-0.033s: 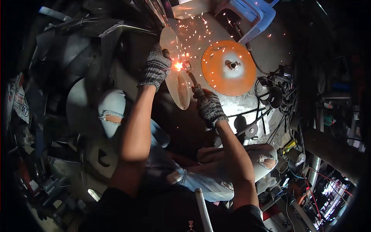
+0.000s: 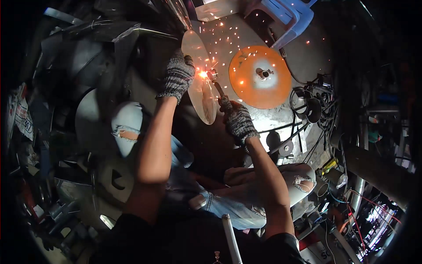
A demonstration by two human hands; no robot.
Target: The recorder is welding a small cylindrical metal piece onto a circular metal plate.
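Note:
My left hand (image 2: 179,75), in a grey striped knit glove, is closed on the left edge of a round metal disc (image 2: 204,103) that stands tilted, nearly edge-on. In my right hand (image 2: 239,119), gloved alike, is the handle of a welding torch (image 2: 218,88) with a curved neck. The torch tip is at the middle of the disc, where a small fitting is partly hidden by glare. A bright arc (image 2: 203,74) burns there and throws sparks up and to the right.
An orange disc (image 2: 239,88) with a pale centre and a short stub lies right of the torch. Behind it is a blue plastic stool (image 2: 292,22). Black cables (image 2: 323,105) tangle at the right. A grinder-like tool (image 2: 285,148) rests near my right forearm. Dark sheet metal (image 2: 88,61) crowds the left.
The spray of sparks has a different pattern and the glow is slightly smaller. Both hands, the torch and the disc look the same as before.

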